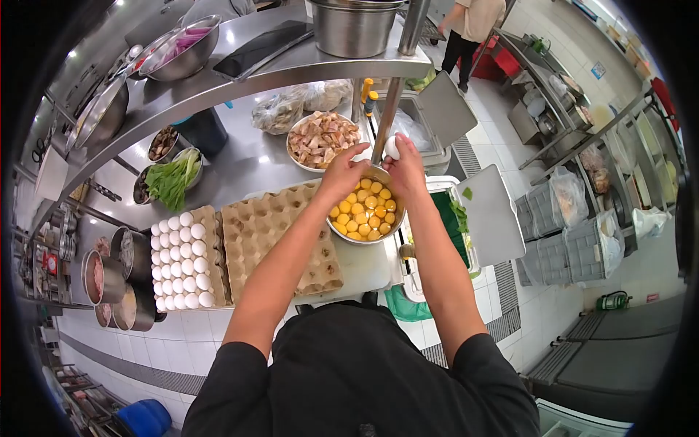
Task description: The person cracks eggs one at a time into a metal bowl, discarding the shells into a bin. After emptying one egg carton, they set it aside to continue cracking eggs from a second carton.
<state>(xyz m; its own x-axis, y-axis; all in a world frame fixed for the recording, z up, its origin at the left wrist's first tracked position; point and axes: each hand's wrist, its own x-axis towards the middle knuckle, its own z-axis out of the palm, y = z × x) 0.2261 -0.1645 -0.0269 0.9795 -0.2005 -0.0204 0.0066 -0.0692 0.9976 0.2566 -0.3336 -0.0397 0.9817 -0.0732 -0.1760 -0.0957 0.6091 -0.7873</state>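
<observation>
A white egg (392,148) sits in the fingers of my right hand (406,166), above the far right rim of a metal bowl (349,238). Many yellow egg yolks (364,211) lie inside this bowl. My left hand (344,173) hangs over the bowl's far left side, its fingers apart and nothing visible in them. Left of the bowl, an egg tray (280,240) of brown pulp has bare hollows. Rows of whole white eggs (178,261) fill another tray further left.
A bowl of chopped meat (324,138) stands just beyond my hands, near a metal post (393,109). Leafy greens (169,178) fill a bowl at left. To the right is a white container (437,226) with its lid (491,215) raised. Another person (473,29) stands far back.
</observation>
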